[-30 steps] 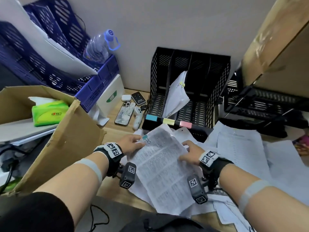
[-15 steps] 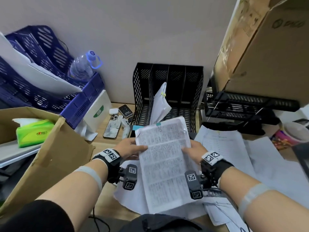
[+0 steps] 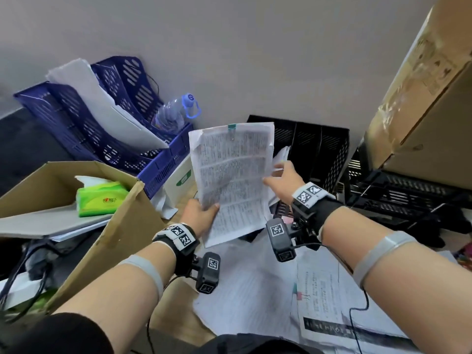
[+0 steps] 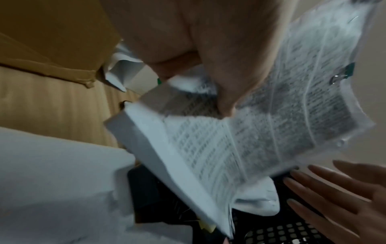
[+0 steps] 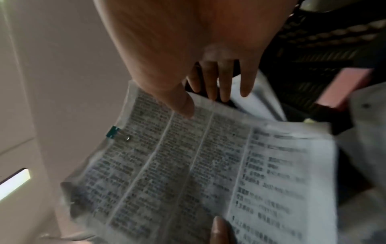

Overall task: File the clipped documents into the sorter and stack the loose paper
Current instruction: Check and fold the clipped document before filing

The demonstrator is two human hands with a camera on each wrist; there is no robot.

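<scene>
My left hand (image 3: 201, 212) holds a clipped document (image 3: 229, 180) upright in the air, pinching its lower left edge. A green binder clip (image 3: 232, 127) sits on its top edge. The black mesh sorter (image 3: 321, 149) stands just behind it, with one clipped document (image 3: 282, 155) leaning in a slot. My right hand (image 3: 279, 180) is at the sheet's right edge with fingers straight. In the right wrist view its thumb (image 5: 183, 105) touches the page (image 5: 208, 165). In the left wrist view my thumb (image 4: 225, 85) presses on the printed page (image 4: 250, 132). Loose paper (image 3: 255, 290) covers the desk below.
Blue plastic trays (image 3: 102, 139) and a water bottle (image 3: 176, 113) stand at the back left. An open cardboard box (image 3: 122, 226) with a green tissue pack (image 3: 99, 198) is at the left. A large cardboard box (image 3: 421, 111) and black trays (image 3: 408, 195) crowd the right. Another clipped sheet (image 3: 316, 295) lies on the desk.
The clipped document has risen from the desk to upright before the sorter. My right hand has released its grip on the edge and opened; the left hand still holds it.
</scene>
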